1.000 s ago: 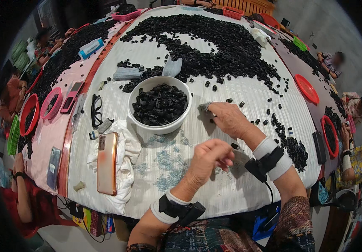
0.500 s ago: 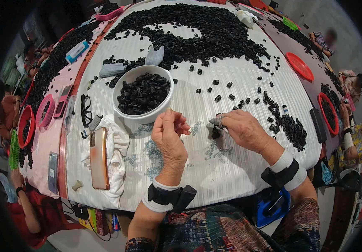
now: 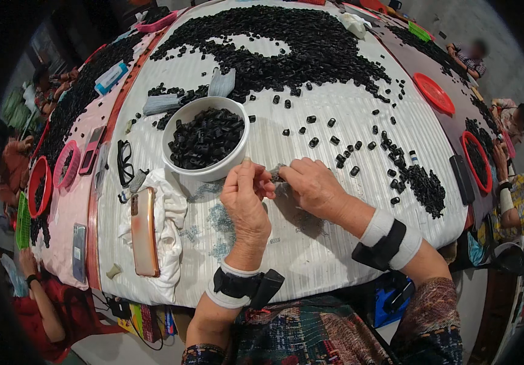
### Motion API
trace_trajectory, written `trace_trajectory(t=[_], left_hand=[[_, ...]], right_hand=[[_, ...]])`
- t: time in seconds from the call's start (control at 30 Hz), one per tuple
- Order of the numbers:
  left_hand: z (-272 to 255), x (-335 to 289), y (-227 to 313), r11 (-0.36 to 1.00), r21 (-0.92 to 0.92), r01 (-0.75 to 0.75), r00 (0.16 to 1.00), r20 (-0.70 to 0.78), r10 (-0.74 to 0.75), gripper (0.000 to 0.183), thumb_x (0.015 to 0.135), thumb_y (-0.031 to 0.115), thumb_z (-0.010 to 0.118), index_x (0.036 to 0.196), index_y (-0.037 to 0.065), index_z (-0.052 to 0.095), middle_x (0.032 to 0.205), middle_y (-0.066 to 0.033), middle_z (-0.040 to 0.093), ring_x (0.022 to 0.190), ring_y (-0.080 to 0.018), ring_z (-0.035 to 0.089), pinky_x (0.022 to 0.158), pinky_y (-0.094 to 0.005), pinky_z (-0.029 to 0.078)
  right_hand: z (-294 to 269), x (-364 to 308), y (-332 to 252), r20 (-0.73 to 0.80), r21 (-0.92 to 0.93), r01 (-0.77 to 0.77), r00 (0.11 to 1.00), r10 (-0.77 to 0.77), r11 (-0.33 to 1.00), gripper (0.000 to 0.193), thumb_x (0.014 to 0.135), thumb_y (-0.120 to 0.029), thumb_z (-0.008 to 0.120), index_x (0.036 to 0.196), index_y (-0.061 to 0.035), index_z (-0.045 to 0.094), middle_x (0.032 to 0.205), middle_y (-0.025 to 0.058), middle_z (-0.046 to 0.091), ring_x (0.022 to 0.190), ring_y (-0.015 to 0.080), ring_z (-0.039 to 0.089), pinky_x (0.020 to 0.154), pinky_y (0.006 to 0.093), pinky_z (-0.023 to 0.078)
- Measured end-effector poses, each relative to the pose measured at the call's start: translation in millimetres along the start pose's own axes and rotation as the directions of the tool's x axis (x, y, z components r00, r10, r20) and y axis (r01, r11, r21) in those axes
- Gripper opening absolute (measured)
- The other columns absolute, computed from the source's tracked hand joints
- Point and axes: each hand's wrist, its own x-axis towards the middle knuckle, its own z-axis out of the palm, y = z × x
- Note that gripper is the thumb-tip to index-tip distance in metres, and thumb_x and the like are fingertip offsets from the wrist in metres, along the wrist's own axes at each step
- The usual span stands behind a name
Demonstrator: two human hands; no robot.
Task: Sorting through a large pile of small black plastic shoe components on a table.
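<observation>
My left hand (image 3: 247,204) is closed in a pinch just below the white bowl (image 3: 210,173); what the fingers hold, if anything, is hidden. Right beside it, my right hand (image 3: 323,191) is closed too, its fingertips almost meeting those of the left. Something grey and cloth-like (image 3: 278,173) shows at the right fingertips, and I cannot make out what is between them. Small black plastic pieces (image 3: 206,139) fill the bowl. More loose black pieces (image 3: 335,140) are scattered beyond my right hand, with a denser heap of slim black parts (image 3: 425,190) farther right.
A large spread of black pieces (image 3: 298,48) covers the far table. On the left lie a phone (image 3: 144,234) on a white cloth (image 3: 169,210), eyeglasses (image 3: 125,163) and grey fabric rolls (image 3: 161,104). A red tray (image 3: 433,95) stands at right. Other people sit along both sides.
My right hand has moved left, from the loose black pieces to beside my left hand. Several black pieces now lie where it was. My left hand has stayed in place.
</observation>
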Motion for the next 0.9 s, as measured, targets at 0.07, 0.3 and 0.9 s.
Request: trace_trajectory(t=[0.07, 0.3, 0.9], left_hand=[[-1.7, 0.2, -1.8, 0.999, -0.020, 0.046, 0.999, 0.026, -0.045, 0.025, 0.093, 0.027, 0.055, 0.083, 0.004, 0.057, 0.072, -0.0057, 0.057, 0.055, -0.0113, 0.053, 0.047, -0.0241, 0.043], [0.4, -1.5, -4.7, 0.985, 0.086, 0.151, 0.983, 0.091, -0.159, 0.017, 0.091, 0.021, 0.059, 0.093, 0.004, 0.058, 0.079, -0.0040, 0.059, 0.058, -0.0086, 0.055, 0.049, -0.0220, 0.045], [8.7, -10.5, -1.4, 0.901, 0.382, 0.207, 0.839, 0.404, -0.364, 0.011, 0.085, 0.009, 0.067, 0.092, 0.003, 0.061, 0.077, -0.0026, 0.063, 0.064, -0.0065, 0.060, 0.052, -0.0178, 0.050]], right_hand=[[-5.4, -6.2, 5.1, -0.049, -0.005, 0.012, 0.999, -0.012, 1.000, 0.028, 0.072, 0.001, 0.058, 0.099, -0.0061, 0.056, 0.082, 0.0093, 0.053, 0.079, 0.0283, 0.055, 0.068, 0.0391, 0.045], [-49.5, -34.1, 16.1, -0.123, 0.155, -0.155, 0.977, 0.175, 0.976, 0.026, 0.073, 0.008, 0.056, 0.097, -0.0016, 0.053, 0.084, 0.0122, 0.051, 0.073, 0.0296, 0.057, 0.063, 0.0370, 0.049], [-65.5, -62.7, 19.7, -0.091, 0.348, -0.245, 0.952, 0.292, 0.905, 0.018, 0.076, 0.006, 0.060, 0.093, 0.0018, 0.054, 0.078, 0.0129, 0.053, 0.067, 0.0237, 0.057, 0.059, 0.0330, 0.046]])
